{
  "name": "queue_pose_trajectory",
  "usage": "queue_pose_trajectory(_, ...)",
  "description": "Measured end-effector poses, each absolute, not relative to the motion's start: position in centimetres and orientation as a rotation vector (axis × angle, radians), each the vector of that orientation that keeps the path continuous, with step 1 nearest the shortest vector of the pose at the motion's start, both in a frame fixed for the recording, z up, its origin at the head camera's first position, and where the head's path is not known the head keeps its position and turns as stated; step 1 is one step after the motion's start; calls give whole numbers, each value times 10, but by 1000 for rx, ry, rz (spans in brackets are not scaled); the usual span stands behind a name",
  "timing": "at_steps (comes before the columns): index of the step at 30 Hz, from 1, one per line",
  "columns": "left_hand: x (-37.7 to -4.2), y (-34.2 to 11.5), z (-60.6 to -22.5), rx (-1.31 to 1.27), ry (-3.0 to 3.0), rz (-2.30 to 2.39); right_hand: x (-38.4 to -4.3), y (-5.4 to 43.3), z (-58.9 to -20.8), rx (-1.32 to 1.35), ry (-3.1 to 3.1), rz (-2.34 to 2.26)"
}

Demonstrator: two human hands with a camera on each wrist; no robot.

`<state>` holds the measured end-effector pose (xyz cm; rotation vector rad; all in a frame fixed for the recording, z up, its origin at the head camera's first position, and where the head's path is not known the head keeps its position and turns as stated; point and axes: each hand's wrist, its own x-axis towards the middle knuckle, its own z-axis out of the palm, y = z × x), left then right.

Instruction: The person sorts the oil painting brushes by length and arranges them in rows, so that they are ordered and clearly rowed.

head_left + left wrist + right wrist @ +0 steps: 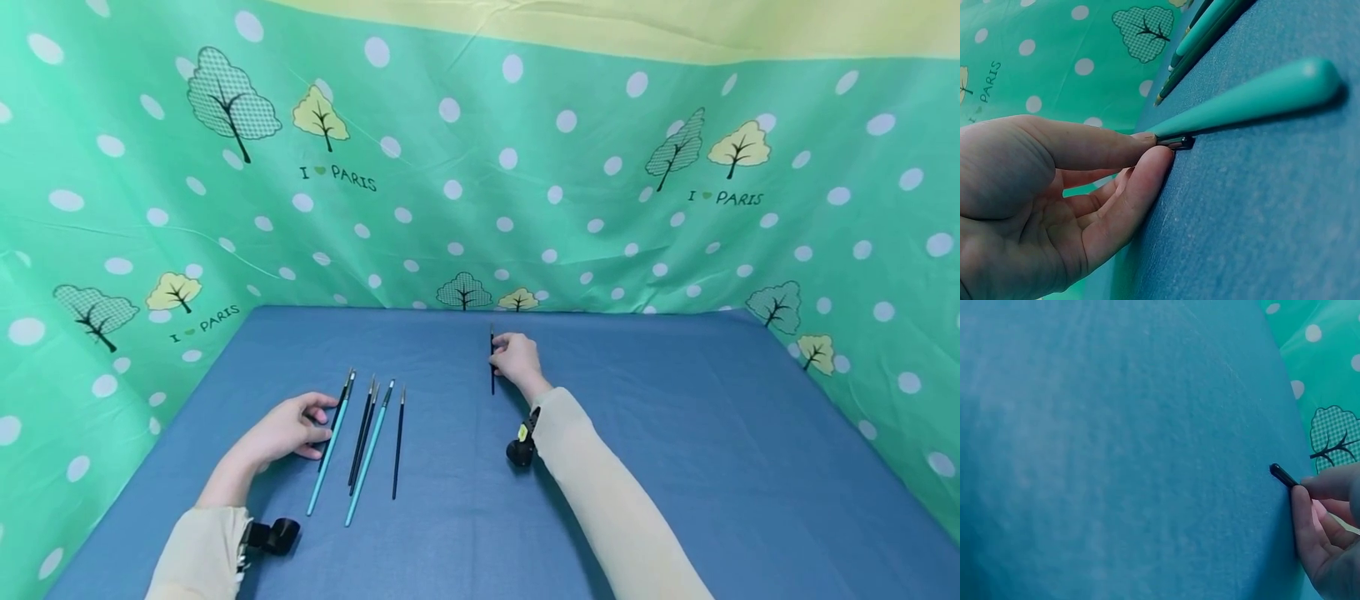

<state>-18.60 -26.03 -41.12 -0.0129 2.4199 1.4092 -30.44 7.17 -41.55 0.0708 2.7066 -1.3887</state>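
In the head view my left hand (288,429) is at the left group of paintbrushes. Its thumb and fingers pinch a black paintbrush (1179,143), whose dark end pokes out past the fingertips in the left wrist view. Right alongside lies a teal paintbrush (321,477), close to the thumb. Farther back on the table, my right hand (517,360) holds another slim black paintbrush (492,383) between thumb and fingers, bristles pointing away. The right wrist view shows that brush's rounded black handle end (1283,475) sticking out of the pinch, close to the cloth.
To the right of my left hand lie a pair of black brushes (361,442), a second teal brush (369,454) and a single black brush (399,446). A blue cloth (450,533) covers the table. Behind it hangs a green dotted curtain (480,217).
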Motion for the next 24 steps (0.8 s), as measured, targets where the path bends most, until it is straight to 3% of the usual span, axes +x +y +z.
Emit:
queue_pose_trajectory(12, -187, -260, -413, -11, 2422, 1409, -290, 71, -417, 152, 2765, -1468)
queue_pose_trajectory(24, -184, -259, -413, -8, 2430, 1414, -260, 45, -414, -19, 2711, -1492)
